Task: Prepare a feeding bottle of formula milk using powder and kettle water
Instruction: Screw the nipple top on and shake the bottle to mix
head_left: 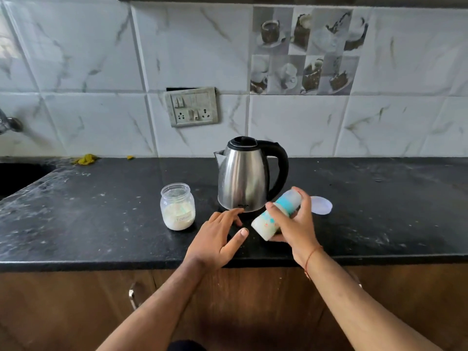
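Jar (177, 206) label partly readable: "Formul...", rest cut off. I see white powder in its lower part, no lid on it; it stands on the dark tabletop (76, 211) at 9 o'clock from the kettle (241, 177). Kettle is steel with a black handle and lid; small logo near its base, too small to read. Right hand (295, 219) has its fingers wrapped round the bottle (274, 216), tilted, milky white inside, blue print, at 5 o'clock from the kettle. Left hand (219, 236) is spread flat, fingers straight, holding nothing. Clear lid (321, 205) lies at 3 o'clock from the bottle.
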